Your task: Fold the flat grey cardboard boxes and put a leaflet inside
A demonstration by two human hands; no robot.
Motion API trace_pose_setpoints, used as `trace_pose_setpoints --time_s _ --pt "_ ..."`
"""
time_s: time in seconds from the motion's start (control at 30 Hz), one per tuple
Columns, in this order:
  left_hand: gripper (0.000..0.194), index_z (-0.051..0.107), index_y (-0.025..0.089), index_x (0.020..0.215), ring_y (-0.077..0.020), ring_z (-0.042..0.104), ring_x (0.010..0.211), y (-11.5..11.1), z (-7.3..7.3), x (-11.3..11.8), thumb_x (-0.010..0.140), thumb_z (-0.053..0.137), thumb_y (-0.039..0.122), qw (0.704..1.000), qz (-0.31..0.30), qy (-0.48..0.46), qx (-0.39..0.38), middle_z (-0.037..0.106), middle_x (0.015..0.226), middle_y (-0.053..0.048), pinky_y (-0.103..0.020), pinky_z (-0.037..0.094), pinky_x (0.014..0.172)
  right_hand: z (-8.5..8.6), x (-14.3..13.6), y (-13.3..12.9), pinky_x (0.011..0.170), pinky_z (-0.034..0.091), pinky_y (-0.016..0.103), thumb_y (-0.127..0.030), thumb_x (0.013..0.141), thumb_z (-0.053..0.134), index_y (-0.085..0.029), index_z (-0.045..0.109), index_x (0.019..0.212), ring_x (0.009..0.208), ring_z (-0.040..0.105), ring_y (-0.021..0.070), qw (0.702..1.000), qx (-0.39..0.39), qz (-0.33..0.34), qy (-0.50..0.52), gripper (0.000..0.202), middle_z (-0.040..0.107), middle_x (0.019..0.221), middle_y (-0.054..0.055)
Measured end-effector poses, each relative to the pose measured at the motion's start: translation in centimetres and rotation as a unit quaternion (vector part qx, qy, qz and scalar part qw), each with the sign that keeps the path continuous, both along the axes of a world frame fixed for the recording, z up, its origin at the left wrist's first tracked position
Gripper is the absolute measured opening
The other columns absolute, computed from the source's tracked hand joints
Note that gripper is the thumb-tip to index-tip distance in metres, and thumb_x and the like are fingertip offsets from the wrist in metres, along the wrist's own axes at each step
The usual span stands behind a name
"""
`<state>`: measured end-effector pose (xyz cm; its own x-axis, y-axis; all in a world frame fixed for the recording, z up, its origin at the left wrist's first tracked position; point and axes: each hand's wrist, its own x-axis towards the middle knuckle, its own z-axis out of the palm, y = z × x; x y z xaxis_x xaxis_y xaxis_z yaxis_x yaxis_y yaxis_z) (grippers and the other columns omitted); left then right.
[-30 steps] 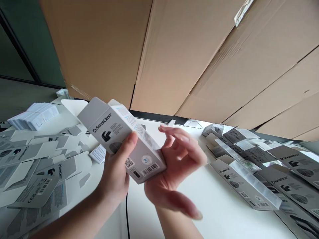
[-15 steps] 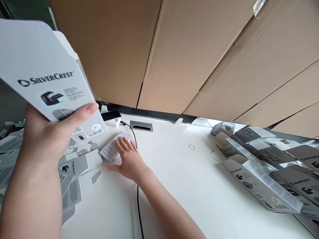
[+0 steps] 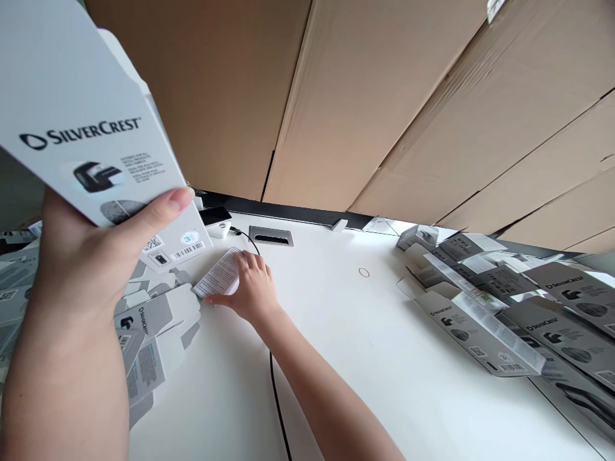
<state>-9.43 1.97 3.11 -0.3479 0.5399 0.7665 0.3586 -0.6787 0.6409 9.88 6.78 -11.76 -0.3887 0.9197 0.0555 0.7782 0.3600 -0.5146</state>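
My left hand (image 3: 96, 256) is closed around a light grey SilverCrest box (image 3: 81, 83), thumb across its printed front; a flap stands out along its upper right edge. Beyond its lower end, on the white table (image 3: 336, 346), lies a small stack of printed leaflets (image 3: 217, 275). My right hand (image 3: 250, 285) is on those leaflets, fingertips curled over the right edge and thumb at the near edge, so it grips them while they rest on the table.
Flattened boxes (image 3: 154, 314) lie at the left. More SilverCrest boxes (image 3: 480, 333) are piled at the right. A black cable (image 3: 278, 403) runs under my right arm to a white device (image 3: 218, 229). A rubber band (image 3: 364, 273) lies mid-table; cardboard (image 3: 365, 96) stands behind.
The fingers of my right hand, flat on the leaflets before, have curled around their right edge. The box in my left hand appears slightly higher and nearer. The view has shifted a little.
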Motion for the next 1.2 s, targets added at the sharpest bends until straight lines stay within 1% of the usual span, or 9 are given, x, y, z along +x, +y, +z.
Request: trace_pose_setpoints --time_s 0.07,0.2,0.37,0.5,0.6,0.77,0.9,1.03,1.2 --pt "0.078 0.081 0.020 0.122 -0.0347 0.078 0.131 -0.1 0.1 0.2 0.068 0.118 0.061 1.000 -0.014 -0.013 0.002 0.080 0.128 -0.007 -0.063 0.060 0.134 0.2 0.1 0.1 0.144 0.042 0.061 -0.069 0.069 0.115 -0.028 0.052 0.178 0.173 0.044 0.0422 1.000 -0.001 -0.007 0.004 0.133 0.055 0.182 0.018" --pt "0.064 0.080 0.022 0.118 -0.0331 0.077 0.133 -0.3 0.2 0.7 0.072 0.116 0.049 0.999 -0.015 -0.037 -0.016 0.080 0.128 -0.006 -0.060 0.057 0.137 0.3 0.3 0.9 0.139 0.047 0.065 -0.068 0.066 0.116 -0.032 0.053 0.176 0.169 0.045 0.0442 0.999 -0.031 -0.017 0.006 0.132 0.057 0.177 0.017" --pt "0.066 0.079 0.022 0.119 -0.0337 0.078 0.131 -0.4 0.4 0.9 0.070 0.116 0.048 0.999 -0.023 -0.041 -0.019 0.081 0.127 -0.006 -0.062 0.058 0.135 0.1 0.3 3.2 0.131 0.053 0.066 -0.070 0.045 0.119 -0.027 0.063 0.162 0.159 0.050 0.0460 0.995 -0.093 -0.045 0.008 0.137 0.058 0.162 0.018" --pt "0.069 0.077 0.025 0.112 -0.0342 0.077 0.135 -0.2 0.4 0.6 0.067 0.117 0.058 0.999 -0.026 -0.033 -0.021 0.081 0.130 -0.005 -0.063 0.057 0.137 0.0 0.2 5.3 0.124 0.055 0.065 -0.063 0.045 0.120 -0.024 0.070 0.143 0.155 0.051 0.0472 0.989 -0.121 -0.079 0.030 0.117 0.056 0.158 0.019" --pt "0.065 0.076 0.024 0.112 -0.0315 0.082 0.118 0.0 0.3 0.5 0.068 0.115 0.052 0.999 -0.020 -0.031 -0.021 0.082 0.116 -0.003 -0.066 0.061 0.132 0.3 0.6 6.3 0.122 0.055 0.066 -0.052 0.043 0.123 -0.024 0.075 0.125 0.154 0.053 0.0495 0.986 -0.126 -0.084 0.064 0.099 0.064 0.149 0.017" --pt "0.044 0.075 0.026 0.110 -0.0321 0.077 0.136 -0.5 0.3 0.5 0.074 0.101 0.022 0.999 -0.039 -0.022 -0.021 0.081 0.127 -0.003 -0.057 0.056 0.136 1.7 3.0 5.9 0.092 0.070 0.049 -0.042 0.062 0.117 -0.025 0.071 0.099 0.112 0.080 0.0341 0.968 -0.164 -0.041 0.185 0.061 0.081 0.111 0.008" --pt "0.042 0.081 0.025 0.109 -0.0309 0.083 0.115 -1.3 -0.1 0.4 0.076 0.104 0.036 0.993 -0.006 0.004 -0.120 0.086 0.117 -0.004 -0.047 0.071 0.104 3.6 7.2 4.4 0.069 0.076 0.042 -0.053 0.077 0.108 -0.025 0.069 0.103 0.083 0.085 0.0261 0.929 -0.187 -0.003 0.321 0.054 0.085 0.089 0.002" --pt "0.070 0.078 0.029 0.122 -0.0320 0.084 0.100 -1.2 -1.0 0.2 0.065 0.111 0.054 0.961 -0.003 0.108 -0.256 0.088 0.114 -0.004 -0.040 0.070 0.077 6.8 13.5 2.5 0.072 0.081 0.043 -0.057 0.074 0.111 -0.025 0.077 0.130 0.084 0.087 0.0245 0.887 -0.084 -0.040 0.452 0.073 0.088 0.096 0.003" --pt "0.079 0.070 0.035 0.131 -0.0328 0.083 0.101 -0.8 -1.5 1.3 0.068 0.112 0.059 0.923 -0.062 0.207 -0.318 0.086 0.122 -0.002 -0.040 0.067 0.076 11.9 20.0 -0.8 0.070 0.077 0.024 -0.053 0.085 0.110 -0.027 0.078 0.100 0.079 0.081 0.0116 0.790 0.143 -0.123 0.584 0.044 0.083 0.095 -0.005"
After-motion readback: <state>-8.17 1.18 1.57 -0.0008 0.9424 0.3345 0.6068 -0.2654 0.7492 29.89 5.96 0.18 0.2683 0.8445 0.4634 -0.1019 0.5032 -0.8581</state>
